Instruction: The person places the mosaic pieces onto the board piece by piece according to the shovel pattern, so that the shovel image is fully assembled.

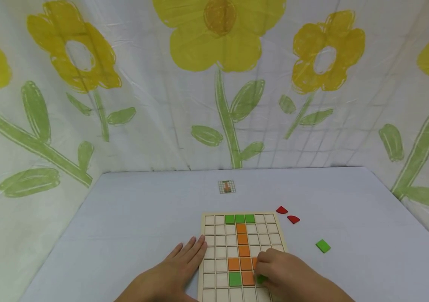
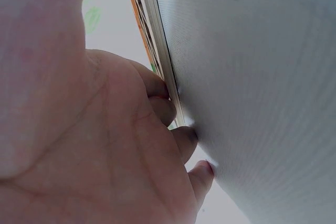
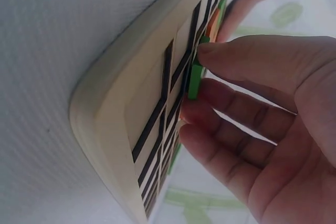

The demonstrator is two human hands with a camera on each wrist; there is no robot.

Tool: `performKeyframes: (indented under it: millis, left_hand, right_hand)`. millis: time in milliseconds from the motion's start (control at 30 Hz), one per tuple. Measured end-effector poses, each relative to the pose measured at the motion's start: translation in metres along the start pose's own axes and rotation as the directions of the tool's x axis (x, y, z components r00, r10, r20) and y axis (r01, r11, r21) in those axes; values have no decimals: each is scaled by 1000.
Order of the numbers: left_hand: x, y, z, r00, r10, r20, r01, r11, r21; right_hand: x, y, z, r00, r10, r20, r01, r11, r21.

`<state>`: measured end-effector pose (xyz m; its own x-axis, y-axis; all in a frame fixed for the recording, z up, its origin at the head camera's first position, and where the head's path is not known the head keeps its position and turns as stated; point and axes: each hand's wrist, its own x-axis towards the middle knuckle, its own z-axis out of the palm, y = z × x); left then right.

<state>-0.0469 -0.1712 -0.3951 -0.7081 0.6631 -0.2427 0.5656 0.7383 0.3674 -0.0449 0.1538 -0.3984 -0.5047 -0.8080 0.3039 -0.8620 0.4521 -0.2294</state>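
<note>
A wooden grid board (image 1: 209,291) lies on the table, with green tiles (image 1: 239,219) across its far row and a column of orange tiles (image 1: 242,239) running toward me. My right hand (image 1: 287,270) pinches a green square tile (image 3: 195,80) between thumb and fingers, at a cell right of the orange column. In the right wrist view that tile tilts against the board. Another green tile (image 1: 235,279) sits in a cell left of the column. My left hand (image 1: 178,268) rests with straight fingers against the board's left edge; in the left wrist view its fingertips (image 2: 185,139) touch the table.
Two red quarter-round pieces (image 1: 293,219) lie off the board's far right corner. A loose green tile (image 1: 323,246) lies on the table to the right. Beyond the board is a small picture card (image 1: 227,186) with a grid pattern. A flowered curtain (image 1: 154,105) hangs behind.
</note>
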Motion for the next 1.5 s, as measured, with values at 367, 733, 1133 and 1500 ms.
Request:
performKeyframes:
  millis: [367, 733, 1133, 1500]
  left_hand:
    - [1, 0, 0, 1000, -2, -1, 2, 1000, -4]
    - [0, -2, 3, 1000, 14, -16, -14, 1000, 20]
    - [-1, 0, 0, 1000, 10, -12, -10, 1000, 9]
    - [0, -1, 1, 1000, 6, -4, -6, 1000, -12]
  right_hand:
    - [0, -1, 5, 999, -27, -24, 28, 999, 36]
    - [-10, 1, -14, 995, 85, 50, -88, 994, 62]
    - [-54, 40, -46, 845, 534, 20, -510, 818, -265]
    - [-66, 61, -41, 782, 621, 55, -579, 756, -306]
